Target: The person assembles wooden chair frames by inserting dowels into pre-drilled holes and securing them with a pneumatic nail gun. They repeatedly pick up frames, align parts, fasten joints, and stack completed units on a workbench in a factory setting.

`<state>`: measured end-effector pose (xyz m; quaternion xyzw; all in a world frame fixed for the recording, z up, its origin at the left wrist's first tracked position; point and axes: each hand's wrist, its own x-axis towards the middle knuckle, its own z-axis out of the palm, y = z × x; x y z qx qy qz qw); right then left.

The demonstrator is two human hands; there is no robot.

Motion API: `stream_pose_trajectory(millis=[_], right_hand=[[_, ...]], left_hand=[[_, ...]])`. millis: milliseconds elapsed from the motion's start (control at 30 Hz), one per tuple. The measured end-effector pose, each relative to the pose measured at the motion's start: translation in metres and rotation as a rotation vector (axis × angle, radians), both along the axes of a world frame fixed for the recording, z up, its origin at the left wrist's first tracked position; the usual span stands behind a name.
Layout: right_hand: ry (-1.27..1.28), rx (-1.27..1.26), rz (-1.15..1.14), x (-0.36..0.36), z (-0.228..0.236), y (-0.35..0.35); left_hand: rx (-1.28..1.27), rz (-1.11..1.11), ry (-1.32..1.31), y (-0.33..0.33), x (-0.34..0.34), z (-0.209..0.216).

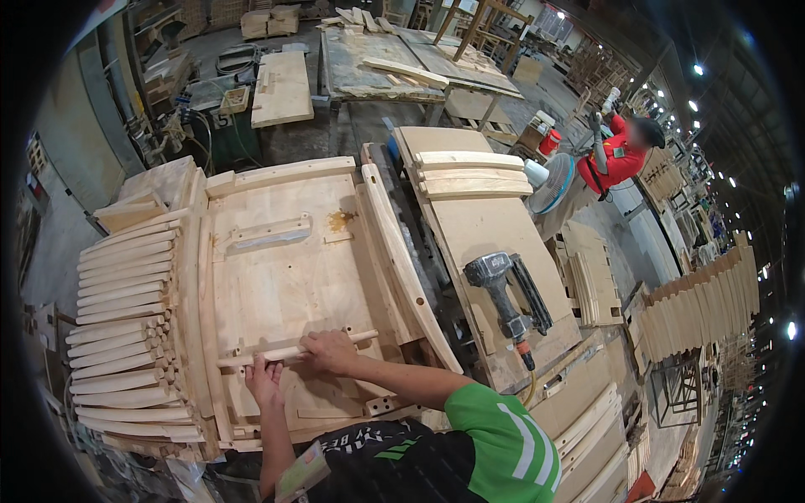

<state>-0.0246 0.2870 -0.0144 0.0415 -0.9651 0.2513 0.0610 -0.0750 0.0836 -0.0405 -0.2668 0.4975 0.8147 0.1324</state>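
Both my hands are at a slim pale wooden rung (285, 353) that lies crosswise over the near part of a wooden jig board (289, 289). My left hand (265, 381) pinches it near its left part, fingers closed and thumb up. My right hand (330, 351) is wrapped over it from above, farther right. The rung's right end sticks out past my right hand. A long curved wooden rail (402, 251) lies along the jig's right side, with holes showing in it. Another slotted wooden block (268, 234) sits on the board's far half.
Stacked wooden rungs (122, 335) fill the left side. On the right-hand bench (465, 222) lie a nail gun (503, 293) with a hose and several wooden slats (470, 172). Beyond stand a fan (553, 184) and a person in a red shirt (620, 159). Another table (369, 71) is at the back.
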Motion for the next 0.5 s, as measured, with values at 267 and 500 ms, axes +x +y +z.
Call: stream_pose_trajectory(millis=[267, 500], right_hand=[[-0.038, 0.026, -0.016, 0.0025, 0.0011, 0.0004], [-0.106, 0.012, -0.007, -0.0044, 0.0023, -0.0031]], left_hand=[[-0.023, -0.016, -0.009, 0.0034, 0.0005, 0.0024], [0.014, -0.006, 0.026, -0.0035, -0.0004, -0.0048]])
